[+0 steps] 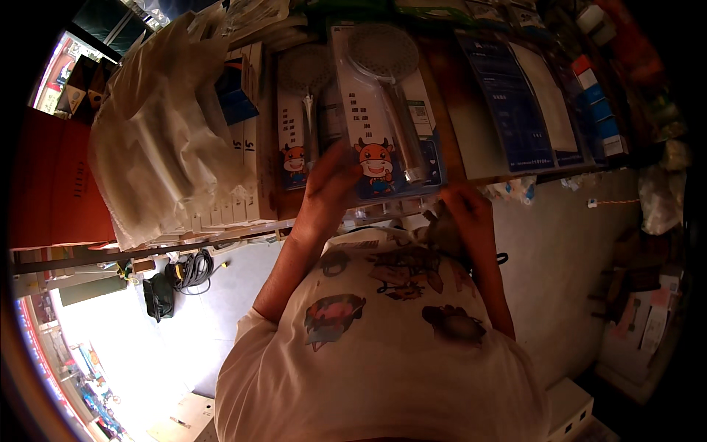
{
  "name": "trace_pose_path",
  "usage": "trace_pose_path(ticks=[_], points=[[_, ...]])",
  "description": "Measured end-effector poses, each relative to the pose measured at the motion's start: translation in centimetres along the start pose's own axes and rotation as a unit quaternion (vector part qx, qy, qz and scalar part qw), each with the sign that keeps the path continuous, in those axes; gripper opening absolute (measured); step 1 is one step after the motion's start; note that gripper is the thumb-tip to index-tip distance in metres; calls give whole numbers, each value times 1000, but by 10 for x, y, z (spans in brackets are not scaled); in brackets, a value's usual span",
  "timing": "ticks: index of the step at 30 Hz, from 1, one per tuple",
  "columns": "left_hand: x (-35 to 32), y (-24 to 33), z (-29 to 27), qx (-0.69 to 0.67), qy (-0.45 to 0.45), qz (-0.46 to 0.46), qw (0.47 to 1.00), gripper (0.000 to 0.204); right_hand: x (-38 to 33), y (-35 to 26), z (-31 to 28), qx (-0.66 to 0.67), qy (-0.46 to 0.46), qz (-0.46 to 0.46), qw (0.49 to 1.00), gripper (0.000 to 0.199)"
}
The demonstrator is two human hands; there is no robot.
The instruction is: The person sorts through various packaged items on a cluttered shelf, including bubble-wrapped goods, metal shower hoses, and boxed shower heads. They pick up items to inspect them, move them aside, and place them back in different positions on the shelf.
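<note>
A shower head in a clear blister pack (401, 110), its card printed with an orange cartoon cow, lies in front of me with its round head away from me. My left hand (329, 184) closes on the pack's lower left edge, its fingers partly blurred. At the lower right corner, my right hand (469, 206) pinches the same pack between bent fingers. A second packaged shower head (300, 110) with a like card lies just left of it, partly behind my left hand.
To the left are a large crumpled plastic bag (166, 132), a row of white boxes (254, 147) and a red box (55, 184). Blue-and-white packages (515, 103) lie to the right. Below left, a coil of black cable (195, 271) rests on the floor.
</note>
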State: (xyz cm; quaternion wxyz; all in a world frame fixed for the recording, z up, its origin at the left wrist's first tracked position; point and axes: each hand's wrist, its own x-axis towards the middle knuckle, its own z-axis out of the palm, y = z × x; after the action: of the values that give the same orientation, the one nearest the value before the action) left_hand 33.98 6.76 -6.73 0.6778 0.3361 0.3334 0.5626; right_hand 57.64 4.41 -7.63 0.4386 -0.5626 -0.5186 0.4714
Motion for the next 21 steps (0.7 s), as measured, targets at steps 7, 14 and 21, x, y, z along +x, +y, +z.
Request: trace_pose_path(ticks=[7,14,21], points=[[35,-30,-8,-17,-41,-32,998,35,6,8,-5,140,71,54,986,18],[39,-48,-7,-64,20,-90,994,35,10,25,-13,112,68,89,987,29],[35,-41,-10,-3,-18,-100,995,41,18,25,-12,62,58,68,994,30]])
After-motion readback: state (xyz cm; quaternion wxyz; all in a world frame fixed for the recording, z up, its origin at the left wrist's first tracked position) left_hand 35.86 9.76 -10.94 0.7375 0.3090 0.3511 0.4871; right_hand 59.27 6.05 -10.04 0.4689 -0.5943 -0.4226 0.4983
